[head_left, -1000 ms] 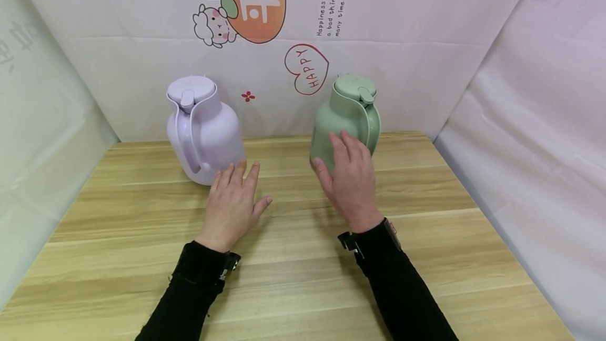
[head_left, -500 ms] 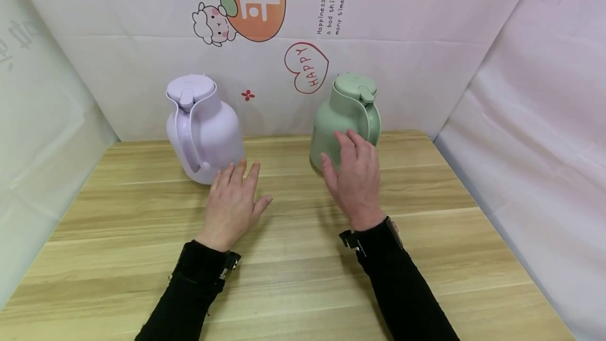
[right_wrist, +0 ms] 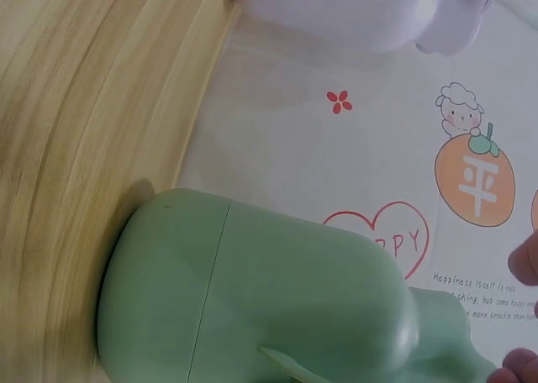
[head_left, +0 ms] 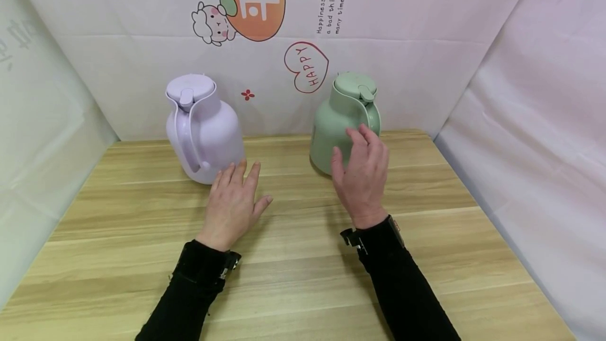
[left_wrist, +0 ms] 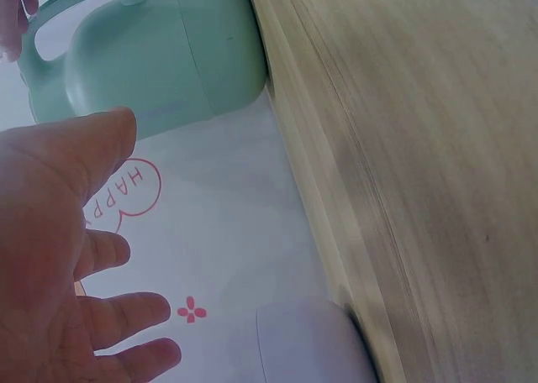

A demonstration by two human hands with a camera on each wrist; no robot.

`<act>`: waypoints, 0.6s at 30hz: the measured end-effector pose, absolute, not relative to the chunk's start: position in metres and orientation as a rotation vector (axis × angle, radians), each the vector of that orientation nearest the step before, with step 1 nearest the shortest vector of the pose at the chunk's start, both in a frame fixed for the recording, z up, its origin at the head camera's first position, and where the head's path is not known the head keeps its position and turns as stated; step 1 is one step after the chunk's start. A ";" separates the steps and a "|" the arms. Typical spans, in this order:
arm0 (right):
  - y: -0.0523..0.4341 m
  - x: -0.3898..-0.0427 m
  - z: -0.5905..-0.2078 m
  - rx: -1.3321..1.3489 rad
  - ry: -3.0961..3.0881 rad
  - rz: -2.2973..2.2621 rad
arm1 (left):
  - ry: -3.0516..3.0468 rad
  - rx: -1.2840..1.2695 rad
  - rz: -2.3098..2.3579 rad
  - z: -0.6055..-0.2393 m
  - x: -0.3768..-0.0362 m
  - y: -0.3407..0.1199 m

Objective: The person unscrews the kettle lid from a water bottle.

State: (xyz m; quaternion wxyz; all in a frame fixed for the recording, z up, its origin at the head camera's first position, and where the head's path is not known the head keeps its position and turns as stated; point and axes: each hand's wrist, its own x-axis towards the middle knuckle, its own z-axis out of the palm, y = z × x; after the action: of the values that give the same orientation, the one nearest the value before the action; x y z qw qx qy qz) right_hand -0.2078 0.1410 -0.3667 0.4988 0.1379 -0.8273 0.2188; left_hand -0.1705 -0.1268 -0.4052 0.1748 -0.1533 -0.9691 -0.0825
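Observation:
A lavender thermos jug [head_left: 218, 136] stands upright at the back left of the table, its handle facing forward. At the back right is a matching green thermos jug [head_left: 331, 130], handle toward the front right. My left hand [head_left: 229, 204] is spread palm down in front of the lavender jug, holding nothing. My right hand [head_left: 362, 180] is in front of the green jug with loosely bent fingers, and its fingertips overlap the jug close to the handle. In the right wrist view the green jug [right_wrist: 261, 299] fills the lower part, with only fingertips [right_wrist: 525, 261] showing at the right edge.
The wooden table [head_left: 293, 267] ends at a white cloth backdrop [head_left: 142, 57] printed with an orange fruit, a sheep and a red heart. White cloth also hangs along both sides. Both jugs stand close to the backdrop.
My right hand has shifted right and slightly away from me, toward the green jug's handle. My left hand and both jugs have stayed in place.

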 end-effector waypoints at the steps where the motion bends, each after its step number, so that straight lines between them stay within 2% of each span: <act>1: 0.141 -0.208 -0.367 0.320 -1.999 0.521 | -2.747 -0.435 -0.234 -0.405 -0.171 -0.127; 18: 0.143 -0.211 -0.369 0.157 -1.932 0.607 | -2.738 -0.437 -0.232 -0.405 -0.171 -0.127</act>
State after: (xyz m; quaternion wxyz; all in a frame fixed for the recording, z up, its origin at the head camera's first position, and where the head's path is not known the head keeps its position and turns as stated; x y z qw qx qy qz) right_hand -0.2107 0.1430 -0.3691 0.5271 0.0658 -0.8082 0.2540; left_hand -0.1710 -0.1272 -0.4052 0.1788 -0.1544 -0.9682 -0.0820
